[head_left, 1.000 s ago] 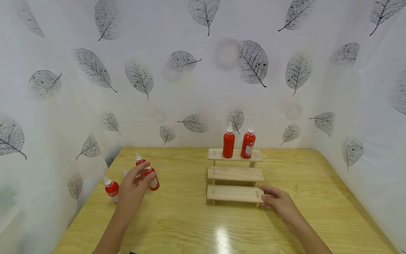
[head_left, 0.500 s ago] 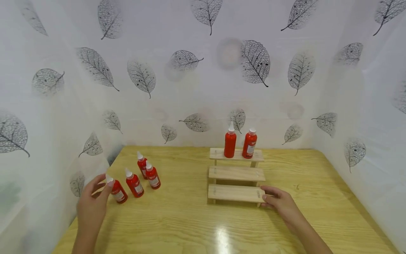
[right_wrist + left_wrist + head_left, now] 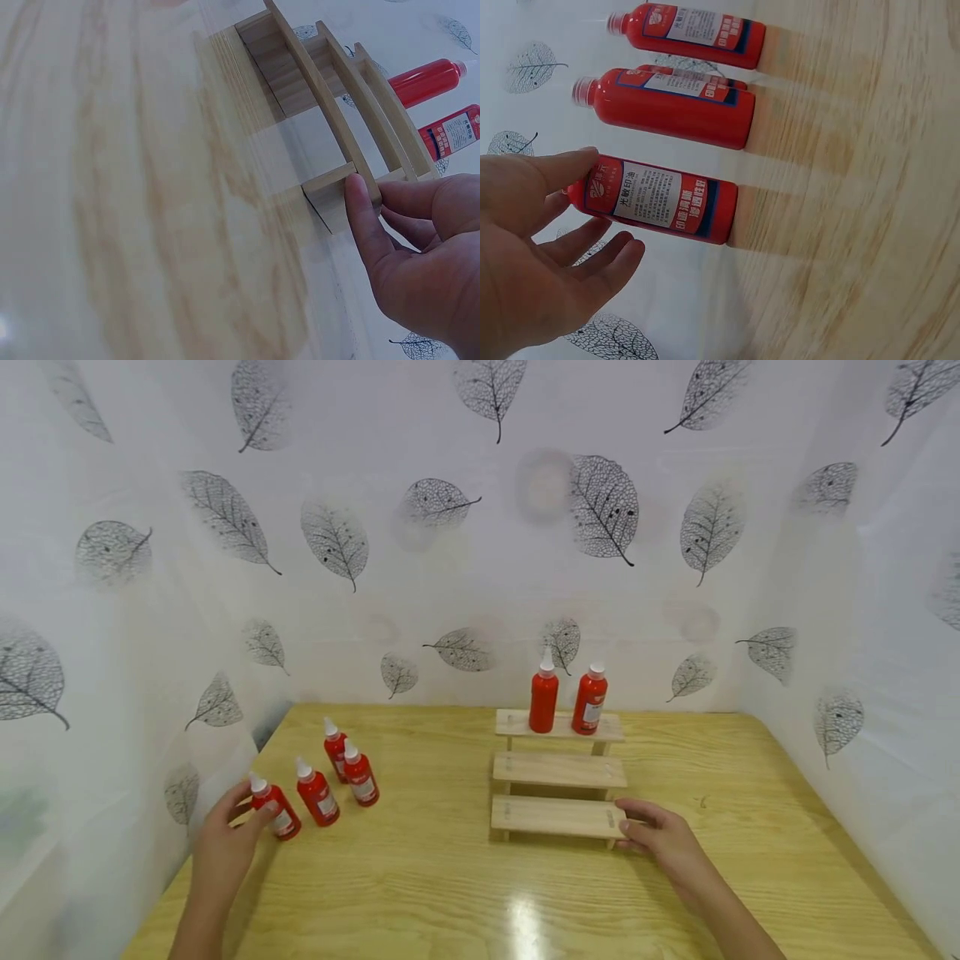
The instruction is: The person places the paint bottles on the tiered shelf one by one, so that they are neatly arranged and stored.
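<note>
Thumb and forefinger of my left hand [image 3: 225, 843] pinch the upper part of the leftmost red ink bottle [image 3: 277, 814], which stands upright on the table. The left wrist view shows the labelled front of this ink bottle [image 3: 660, 199], with the other fingers loosely bent below it. Three more red bottles stand to its right, the nearest bottle [image 3: 318, 797] close by. My right hand [image 3: 663, 843] pinches the right end of the lowest step of a three-tier wooden stand [image 3: 558, 770]. In the right wrist view, thumb and fingers clasp that board's end [image 3: 358, 180].
On the top step stand a red bottle with a pointed white nozzle [image 3: 543, 702] and a red bottle with a flat white cap [image 3: 589, 703]. A leaf-print sheet [image 3: 480, 568] encloses the wooden table [image 3: 435, 877] at the back and sides.
My left hand has moved left from the rear bottles to the leftmost one, then lowered from its nozzle and gripped it. The right hand stays on the stand.
</note>
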Tool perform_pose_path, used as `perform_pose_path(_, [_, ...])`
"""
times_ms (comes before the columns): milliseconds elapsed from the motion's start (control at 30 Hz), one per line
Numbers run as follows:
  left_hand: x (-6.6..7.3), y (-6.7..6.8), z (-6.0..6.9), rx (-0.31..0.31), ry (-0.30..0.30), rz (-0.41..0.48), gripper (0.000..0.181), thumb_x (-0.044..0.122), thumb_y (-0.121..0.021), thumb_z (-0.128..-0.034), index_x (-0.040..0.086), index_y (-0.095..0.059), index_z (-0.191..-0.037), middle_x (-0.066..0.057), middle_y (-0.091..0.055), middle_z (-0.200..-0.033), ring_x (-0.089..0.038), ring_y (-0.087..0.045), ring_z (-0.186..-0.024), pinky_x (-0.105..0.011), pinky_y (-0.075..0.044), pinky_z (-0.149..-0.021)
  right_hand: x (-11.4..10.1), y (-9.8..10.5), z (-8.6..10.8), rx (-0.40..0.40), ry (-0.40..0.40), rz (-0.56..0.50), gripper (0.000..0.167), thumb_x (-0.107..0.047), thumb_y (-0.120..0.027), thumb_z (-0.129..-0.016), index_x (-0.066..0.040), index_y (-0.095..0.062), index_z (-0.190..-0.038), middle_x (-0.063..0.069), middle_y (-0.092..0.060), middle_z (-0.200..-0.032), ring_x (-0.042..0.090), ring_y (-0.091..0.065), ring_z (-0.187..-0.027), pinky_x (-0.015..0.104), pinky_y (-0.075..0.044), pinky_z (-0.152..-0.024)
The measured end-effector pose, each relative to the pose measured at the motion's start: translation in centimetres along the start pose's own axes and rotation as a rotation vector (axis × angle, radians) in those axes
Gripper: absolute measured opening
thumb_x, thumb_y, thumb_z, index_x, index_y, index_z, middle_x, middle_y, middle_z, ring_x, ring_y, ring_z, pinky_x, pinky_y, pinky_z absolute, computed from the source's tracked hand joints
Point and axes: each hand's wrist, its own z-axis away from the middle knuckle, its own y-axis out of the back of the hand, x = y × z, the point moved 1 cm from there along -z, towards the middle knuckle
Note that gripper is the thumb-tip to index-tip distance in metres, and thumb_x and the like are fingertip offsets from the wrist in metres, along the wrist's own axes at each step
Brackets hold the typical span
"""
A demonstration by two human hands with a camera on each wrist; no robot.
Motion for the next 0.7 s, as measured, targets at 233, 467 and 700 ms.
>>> perform_pose_path(233, [-0.3,-0.3,-0.4,-0.075,0.068,0.034,0.075,0.034,-0.061,-0.1013,0.008,-0.022,-0.161,-0.024,-0.032,-0.160,-0.047,-0.036,-0.143,-0.060,-0.038,-0.112,0.1,-0.1,0.0,0.001,-0.014,-0.001,0.056,-0.015,-0.063,-0.100,0.003,-0.043,-0.148,0.023,-0.035,-0.155,0.022,-0.067,-0.105,0.029,-0.058,-0.093])
perform_pose_path(467, [-0.1,-0.1,-0.2,0.002,0.076,0.041,0.076,0.034,-0.063,-0.1004,0.011,-0.023,-0.161,-0.024,-0.043,-0.154,-0.039,-0.047,-0.135,-0.016,-0.053,-0.089,0.1,-0.2,-0.1,0.000,-0.012,-0.005,0.056,-0.015,-0.063,-0.099,0.003,-0.043,-0.148,0.024,-0.038,-0.152,0.024,-0.068,-0.104,0.029,-0.058,-0.093])
perform_pose_path(700, [1.7,0.5,0.9,0.142,0.068,0.105,0.071,0.037,-0.066,-0.0974,0.020,-0.033,-0.157,-0.018,-0.051,-0.149,-0.020,-0.055,-0.117,-0.001,-0.044,-0.070,0.0,-0.2,-0.1,0.014,-0.002,-0.012,0.055,-0.012,-0.063,-0.099,0.004,-0.043,-0.148,0.025,-0.040,-0.149,0.023,-0.068,-0.102,0.029,-0.058,-0.092])
